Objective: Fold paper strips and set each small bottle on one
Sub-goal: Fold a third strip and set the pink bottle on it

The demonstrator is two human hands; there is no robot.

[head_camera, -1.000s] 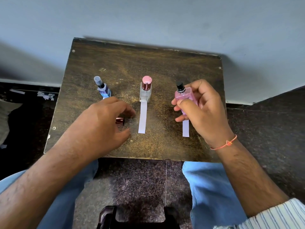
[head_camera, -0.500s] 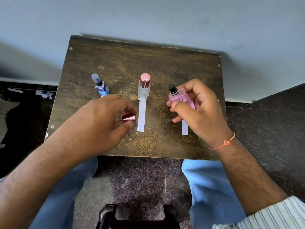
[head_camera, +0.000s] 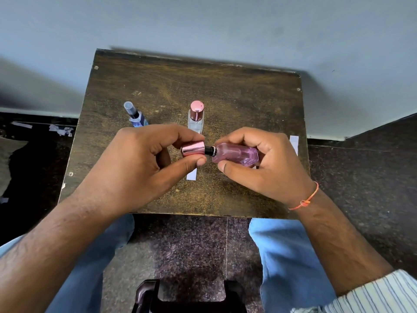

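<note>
Left hand (head_camera: 140,163) grip pinching pink cap (head_camera: 193,149), right hand (head_camera: 266,161) grip clasping pink bottle (head_camera: 237,153) sideways above table (head_camera: 225,86); misaligned capping could jam, spill, or loosen hold.

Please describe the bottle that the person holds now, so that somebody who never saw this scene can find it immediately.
Above the near half of the dark wooden table, the right hand holds a pink bottle on its side. The left hand brings a shiny pink cap to its black nozzle. Unlike the blue bottle and clear bottle standing behind, it is lifted and uncapped.
</note>
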